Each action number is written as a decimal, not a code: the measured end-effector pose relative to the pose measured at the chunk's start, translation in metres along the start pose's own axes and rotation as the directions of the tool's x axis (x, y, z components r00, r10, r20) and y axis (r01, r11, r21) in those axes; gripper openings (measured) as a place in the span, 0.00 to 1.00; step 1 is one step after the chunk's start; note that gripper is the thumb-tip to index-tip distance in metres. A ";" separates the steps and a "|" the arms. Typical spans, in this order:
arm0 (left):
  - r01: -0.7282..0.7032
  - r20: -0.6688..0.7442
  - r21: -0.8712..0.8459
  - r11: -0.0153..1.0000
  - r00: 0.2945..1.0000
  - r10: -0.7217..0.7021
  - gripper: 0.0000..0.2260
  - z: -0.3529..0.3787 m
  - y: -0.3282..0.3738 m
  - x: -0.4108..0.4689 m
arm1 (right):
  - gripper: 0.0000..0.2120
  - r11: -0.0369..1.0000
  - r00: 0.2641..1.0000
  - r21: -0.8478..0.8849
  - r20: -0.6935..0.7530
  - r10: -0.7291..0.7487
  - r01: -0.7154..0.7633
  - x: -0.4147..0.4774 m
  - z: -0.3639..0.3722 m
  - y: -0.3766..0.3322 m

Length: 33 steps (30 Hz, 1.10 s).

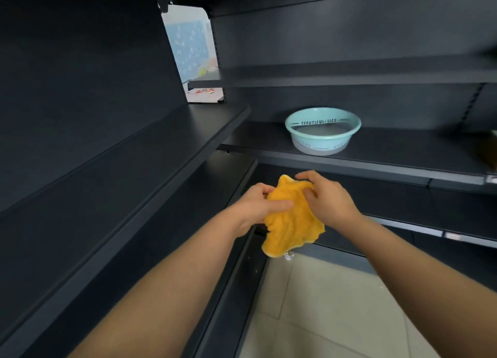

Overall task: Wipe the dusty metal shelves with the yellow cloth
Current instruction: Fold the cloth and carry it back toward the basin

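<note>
A crumpled yellow cloth (pixel 291 220) hangs in the air in front of the corner where two dark metal shelf units meet. My left hand (pixel 258 204) grips its upper left edge, thumb laid across the fabric. My right hand (pixel 326 196) pinches the upper right edge from above. The cloth's lower part dangles free over the floor. One dark shelf (pixel 139 169) runs along the left unit, and another shelf (pixel 390 153) on the right unit lies just beyond my hands.
A mint-green plastic basin (pixel 322 130) holding water stands on the right unit's shelf, above and behind the cloth. More dark shelves sit higher and lower on both units. Pale tiled floor (pixel 322 304) lies below. A gap between the units shows a bright room behind.
</note>
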<state>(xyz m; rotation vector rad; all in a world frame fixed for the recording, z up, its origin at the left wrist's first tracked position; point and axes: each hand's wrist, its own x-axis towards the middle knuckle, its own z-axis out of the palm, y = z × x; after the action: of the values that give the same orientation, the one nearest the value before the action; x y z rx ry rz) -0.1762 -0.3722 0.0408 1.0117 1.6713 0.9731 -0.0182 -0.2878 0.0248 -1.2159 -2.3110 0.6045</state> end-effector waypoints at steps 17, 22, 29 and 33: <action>-0.083 -0.260 0.076 0.994 0.960 0.100 0.12 0.036 0.105 0.215 | 0.18 0.983 0.989 -0.134 -0.061 -0.134 0.125 0.178 -0.053 0.095; -0.095 -0.268 0.043 0.995 0.958 0.103 0.11 0.059 0.141 0.279 | 0.26 0.979 0.994 -0.178 -0.020 -0.107 0.102 0.242 -0.077 0.143; 0.019 -0.278 -0.016 1.000 0.960 -0.023 0.10 0.086 0.143 0.335 | 0.25 0.979 0.992 -0.191 0.113 -0.051 0.072 0.290 -0.083 0.195; 0.056 -0.321 -0.071 0.996 0.944 -0.076 0.10 0.087 0.145 0.361 | 0.23 0.978 0.987 -0.194 0.154 -0.043 0.073 0.304 -0.082 0.214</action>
<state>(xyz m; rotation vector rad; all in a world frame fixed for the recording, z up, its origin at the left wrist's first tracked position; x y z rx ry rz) -0.1504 0.0255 0.0425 0.7788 1.9173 1.1870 0.0126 0.0921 0.0262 -1.2229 -2.5755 0.4662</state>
